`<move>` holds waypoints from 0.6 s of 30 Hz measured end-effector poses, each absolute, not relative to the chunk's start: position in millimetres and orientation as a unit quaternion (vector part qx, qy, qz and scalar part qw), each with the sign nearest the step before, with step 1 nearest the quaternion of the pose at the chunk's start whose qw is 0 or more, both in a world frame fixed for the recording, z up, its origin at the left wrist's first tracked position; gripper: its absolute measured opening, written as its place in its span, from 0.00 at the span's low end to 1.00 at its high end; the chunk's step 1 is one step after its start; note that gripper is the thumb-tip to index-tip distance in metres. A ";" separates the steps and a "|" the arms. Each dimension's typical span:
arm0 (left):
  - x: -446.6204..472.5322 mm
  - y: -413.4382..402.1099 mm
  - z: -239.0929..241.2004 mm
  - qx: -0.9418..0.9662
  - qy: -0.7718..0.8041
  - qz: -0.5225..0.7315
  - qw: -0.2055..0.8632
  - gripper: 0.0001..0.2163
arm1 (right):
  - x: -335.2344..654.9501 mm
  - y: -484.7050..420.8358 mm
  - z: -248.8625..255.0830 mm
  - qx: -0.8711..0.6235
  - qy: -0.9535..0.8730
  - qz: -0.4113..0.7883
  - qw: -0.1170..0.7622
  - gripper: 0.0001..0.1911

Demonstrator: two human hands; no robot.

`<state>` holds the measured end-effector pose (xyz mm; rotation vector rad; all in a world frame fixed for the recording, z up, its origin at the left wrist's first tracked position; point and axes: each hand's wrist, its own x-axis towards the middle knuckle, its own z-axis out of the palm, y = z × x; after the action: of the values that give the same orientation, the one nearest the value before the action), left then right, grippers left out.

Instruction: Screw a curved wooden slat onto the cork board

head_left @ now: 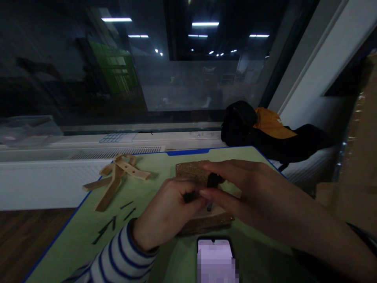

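My right hand (247, 184) comes in from the right, thumb and forefinger pinched round a short black cylindrical piece (212, 180). Below it a thin dark shaft (209, 206) shows, pointing down. My left hand (173, 206), in a striped sleeve, is closed close beside it, its fingertips meeting the right thumb. Whatever sits inside the left fingers is dark and mostly hidden. Under both hands lies a brown, shiny wrapped block (188, 168), with a pale wooden piece (216, 212) on it, largely covered by the hands.
Curved wooden parts (116, 179) lie at the table's left, with several dark bolts (103, 230) in front. A phone (215, 257) rests near me. Beyond the green tabletop (159, 157) stand a radiator (44, 181), a windowsill, and a black garment with an orange cap (273, 124).
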<state>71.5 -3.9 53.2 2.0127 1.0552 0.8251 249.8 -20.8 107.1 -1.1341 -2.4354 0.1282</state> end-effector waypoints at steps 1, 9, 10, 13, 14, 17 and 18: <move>71.8 -3.9 53.6 0.778 0.406 0.324 0.353 0.06 | 250.5 -21.3 107.9 -0.412 -0.882 0.050 0.226 0.12; 73.2 -4.1 54.2 0.780 0.413 0.319 0.347 0.05 | 251.7 -20.0 107.1 -0.371 -0.893 0.056 0.250 0.11; 73.2 -4.6 53.4 0.777 0.420 0.316 0.347 0.05 | 251.5 -19.7 106.5 -0.369 -0.893 0.053 0.251 0.11; 73.5 -5.6 51.0 0.768 0.437 0.308 0.353 0.05 | 251.2 -19.6 104.7 -0.374 -0.892 0.044 0.250 0.10; 73.5 -5.7 50.4 0.766 0.440 0.305 0.355 0.05 | 251.3 -19.6 104.1 -0.377 -0.891 0.040 0.249 0.10; 73.6 -5.6 50.0 0.770 0.444 0.296 0.349 0.06 | 252.0 -19.5 102.7 -0.383 -0.890 0.031 0.244 0.10; 73.7 -5.5 50.3 0.772 0.444 0.293 0.346 0.06 | 252.3 -19.5 102.4 -0.384 -0.890 0.029 0.242 0.10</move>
<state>73.7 -5.5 50.3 2.0048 1.1536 0.7614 252.3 -19.5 102.4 -1.0512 -2.4341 0.0788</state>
